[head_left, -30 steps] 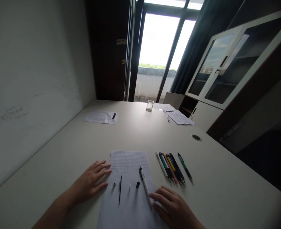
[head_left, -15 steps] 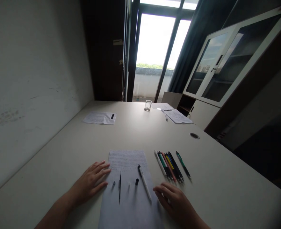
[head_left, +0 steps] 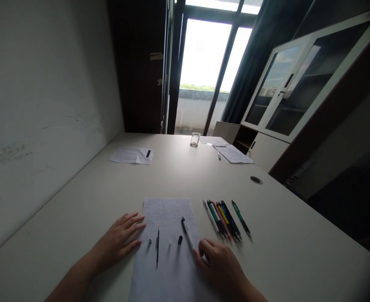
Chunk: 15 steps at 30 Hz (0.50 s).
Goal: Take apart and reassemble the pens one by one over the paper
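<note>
My left hand (head_left: 120,237) lies flat at the left edge of a sheet of paper (head_left: 166,285), fingers spread. My right hand (head_left: 218,260) is closed with curled fingers at the lower end of a white pen (head_left: 187,233), hiding that end. The pen lies on the sheet with its dark end pointing away. On the paper between my hands are a thin dark pen refill (head_left: 157,247), a small black cylinder (head_left: 180,240), a small dark grey piece (head_left: 149,242) and a tiny pale piece (head_left: 169,245). Handwriting covers the sheet's far part.
Several pens (head_left: 224,220) lie side by side to the right of the sheet, with a green pen (head_left: 241,219) apart from them. Farther off are a glass (head_left: 195,139), papers (head_left: 235,154), another sheet (head_left: 131,155) and a cable hole (head_left: 256,180). A wall (head_left: 46,126) borders the table's left.
My right hand has moved left from beside the sheet onto the white pen's lower end, its fingers curling in. The left hand and the small parts have stayed put.
</note>
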{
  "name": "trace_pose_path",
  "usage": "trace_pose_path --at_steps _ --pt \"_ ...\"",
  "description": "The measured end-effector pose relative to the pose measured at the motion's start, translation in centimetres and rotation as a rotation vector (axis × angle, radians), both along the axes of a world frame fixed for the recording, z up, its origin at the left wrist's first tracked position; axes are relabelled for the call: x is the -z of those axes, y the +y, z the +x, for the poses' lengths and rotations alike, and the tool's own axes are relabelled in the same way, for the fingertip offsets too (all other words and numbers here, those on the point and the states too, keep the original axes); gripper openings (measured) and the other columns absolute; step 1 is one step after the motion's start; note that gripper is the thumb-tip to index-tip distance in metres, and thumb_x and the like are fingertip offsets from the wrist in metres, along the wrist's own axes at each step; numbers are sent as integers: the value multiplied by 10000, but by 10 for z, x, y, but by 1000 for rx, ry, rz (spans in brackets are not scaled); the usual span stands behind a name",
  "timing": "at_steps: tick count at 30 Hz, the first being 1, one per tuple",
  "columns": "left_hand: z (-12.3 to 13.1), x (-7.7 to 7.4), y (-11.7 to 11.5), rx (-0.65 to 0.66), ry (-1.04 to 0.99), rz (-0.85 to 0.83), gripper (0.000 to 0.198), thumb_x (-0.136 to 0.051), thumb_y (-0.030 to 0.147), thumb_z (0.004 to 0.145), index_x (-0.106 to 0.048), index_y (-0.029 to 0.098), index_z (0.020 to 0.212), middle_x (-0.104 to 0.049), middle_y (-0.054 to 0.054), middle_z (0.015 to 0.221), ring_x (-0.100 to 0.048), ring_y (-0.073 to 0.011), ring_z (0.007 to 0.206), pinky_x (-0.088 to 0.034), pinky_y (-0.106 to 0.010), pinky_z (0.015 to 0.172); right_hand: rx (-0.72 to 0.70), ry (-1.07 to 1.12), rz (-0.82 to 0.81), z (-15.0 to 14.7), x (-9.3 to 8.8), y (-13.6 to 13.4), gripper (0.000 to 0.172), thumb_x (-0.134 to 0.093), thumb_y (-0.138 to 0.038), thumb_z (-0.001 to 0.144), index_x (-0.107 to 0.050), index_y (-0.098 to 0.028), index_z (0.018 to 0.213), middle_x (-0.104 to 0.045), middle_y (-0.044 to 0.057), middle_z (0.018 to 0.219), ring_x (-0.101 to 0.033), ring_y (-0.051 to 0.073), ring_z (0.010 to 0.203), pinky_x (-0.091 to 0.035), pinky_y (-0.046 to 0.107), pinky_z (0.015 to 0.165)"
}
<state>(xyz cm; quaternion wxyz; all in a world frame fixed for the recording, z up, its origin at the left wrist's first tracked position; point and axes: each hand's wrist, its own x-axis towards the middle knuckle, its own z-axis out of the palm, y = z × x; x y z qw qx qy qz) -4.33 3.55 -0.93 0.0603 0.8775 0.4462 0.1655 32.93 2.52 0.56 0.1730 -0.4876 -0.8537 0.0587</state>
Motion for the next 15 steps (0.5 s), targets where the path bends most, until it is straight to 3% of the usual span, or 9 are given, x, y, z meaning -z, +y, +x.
trace_pose_path --at_steps 9,15 --pt "1 -3 0 -18 50 -45 440 -513 411 1006 -493 326 1437 -474 -29 1524 -400 -292 1423 -346 -551 1166 44 -179 -19 -24 -9 2 166 -573 -228 908 -615 -218 747 -684 16 656 -633 166 553 -304 270 520" --pt "1 -2 0 -11 16 -19 446 -529 399 1000 -498 324 1438 -497 -39 1505 -407 -287 1418 -345 -522 1173 47 -232 3 -23 -1 4 174 -557 -190 908 -626 -208 749 -697 36 651 -647 182 549 -286 287 505"
